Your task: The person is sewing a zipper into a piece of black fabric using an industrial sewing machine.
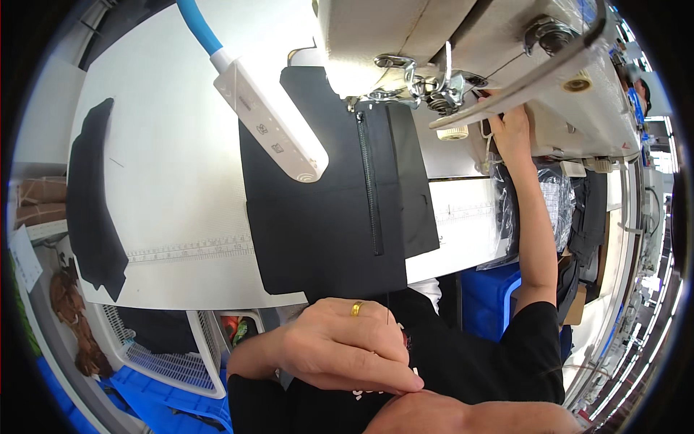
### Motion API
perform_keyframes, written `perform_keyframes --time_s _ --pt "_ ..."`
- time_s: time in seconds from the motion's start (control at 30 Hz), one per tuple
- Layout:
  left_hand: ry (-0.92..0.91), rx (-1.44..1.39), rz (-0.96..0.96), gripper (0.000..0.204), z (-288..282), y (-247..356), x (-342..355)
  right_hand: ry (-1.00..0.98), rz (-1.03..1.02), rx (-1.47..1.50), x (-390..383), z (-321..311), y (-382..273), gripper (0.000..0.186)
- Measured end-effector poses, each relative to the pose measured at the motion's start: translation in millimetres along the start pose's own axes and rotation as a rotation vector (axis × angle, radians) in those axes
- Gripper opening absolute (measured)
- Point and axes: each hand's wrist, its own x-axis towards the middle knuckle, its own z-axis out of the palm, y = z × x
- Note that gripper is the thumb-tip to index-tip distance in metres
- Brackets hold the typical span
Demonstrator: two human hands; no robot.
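Black fabric (318,217) lies on the white sewing table, its upper edge under the needle area of a sewing machine (405,43). A dark zipper (369,184) runs lengthwise along it. My left hand (347,343), with a gold ring, is raised near my body in front of the fabric's near edge. Its fingertips are pressed together; whatever they hold, if anything, is too small to make out. A thin dark thread-like line shows beside its fingers. My right hand (512,134) reaches in beside the machine head, its fingertips partly hidden by the machine.
A white lamp (271,119) on a blue flexible neck hangs over the fabric. Another black piece (94,202) lies at the table's left. Below are a white basket (163,347) and a blue bin (491,300). Clear plastic wrap (506,217) lies at right.
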Motion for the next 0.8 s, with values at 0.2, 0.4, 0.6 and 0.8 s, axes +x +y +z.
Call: perform_keyframes --time_s 0.2,0.4,0.6,0.8 --pt "0.165 0.939 -0.315 0.005 -26 22 12 -0.057 -0.03 -0.193 6 -14 -14 0.027" --pt "0.368 1.016 -0.394 0.013 -97 -14 45 -0.258 -0.112 0.331 -6 -27 -101 0.022" --pt "0.07 1.187 -0.137 0.017 -139 -63 66 -0.291 0.172 0.802 13 29 -140 0.019" --pt "0.242 1.152 -0.274 0.015 -129 -66 66 -0.175 0.124 0.882 13 50 -136 0.015"
